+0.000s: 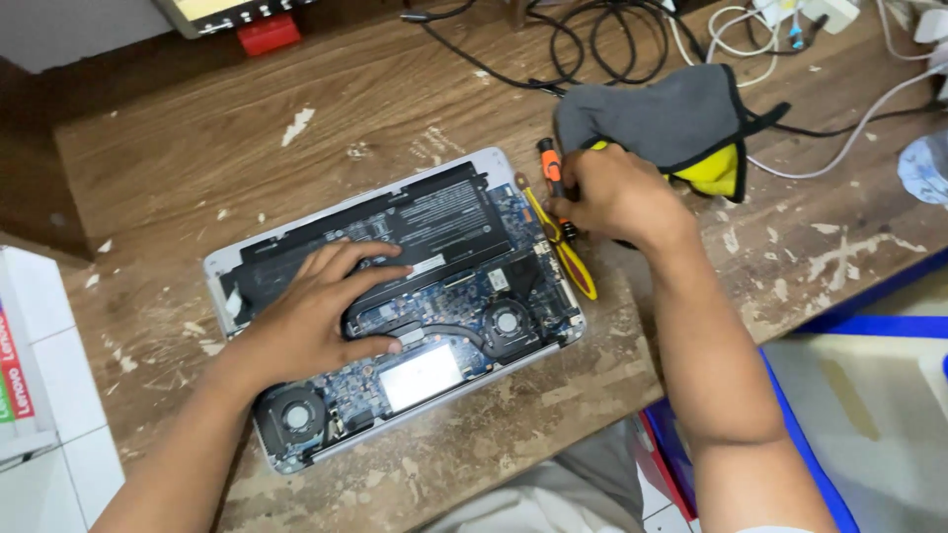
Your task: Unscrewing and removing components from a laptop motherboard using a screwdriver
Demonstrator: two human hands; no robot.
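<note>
An opened silver laptop (pixel 222 259) lies bottom-up on the worn wooden bench, showing its black battery (pixel 434 212), blue circuit board (pixel 464 296) and two round fans. My left hand (pixel 316 316) rests flat on the battery and board, fingers spread. My right hand (pixel 612 197) is at the laptop's right edge, closed around a screwdriver with an orange and black handle (pixel 549 166). Yellow-handled pliers (pixel 573 262) lie just below that hand, beside the laptop.
A grey and yellow cloth (pixel 681 123) lies behind my right hand. Black and white cables (pixel 592 39) tangle at the back of the bench. A red object (pixel 269 35) sits at the far edge. White boxes (pixel 30 355) stand at left.
</note>
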